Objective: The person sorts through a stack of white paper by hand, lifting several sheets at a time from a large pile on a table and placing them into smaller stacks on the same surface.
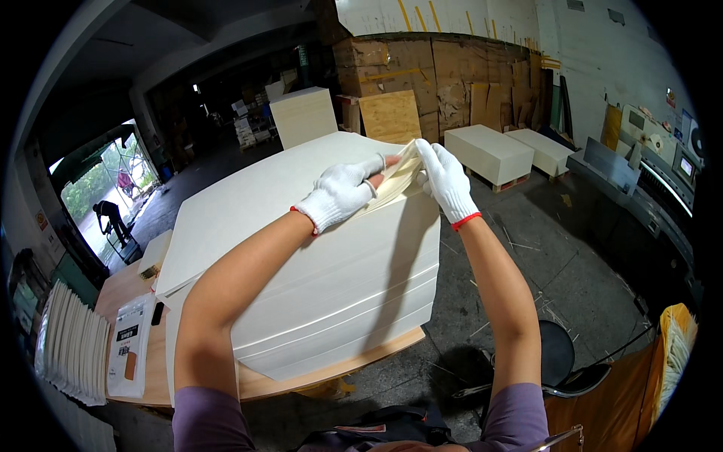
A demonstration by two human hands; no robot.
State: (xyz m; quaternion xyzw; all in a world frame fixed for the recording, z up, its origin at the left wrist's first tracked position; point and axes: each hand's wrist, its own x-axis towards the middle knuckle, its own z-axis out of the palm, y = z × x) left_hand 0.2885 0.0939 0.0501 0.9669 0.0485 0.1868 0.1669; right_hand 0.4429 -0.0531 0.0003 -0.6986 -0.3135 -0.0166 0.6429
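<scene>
From where I stand, a tall stack of cream paper sheets (256, 192) sits on the wooden bench (117, 286), reaching close to its right end, with a plastic-wrapped packet (132, 346) near the bench's left end. At the stack's right end the gloved right hand (446, 181) pinches the curled-up corner of the top sheets (399, 177); the gloved left hand (337, 192) has its bare fingertips against them, thumb and forefinger parted, though I can't tell whether it grips.
</scene>
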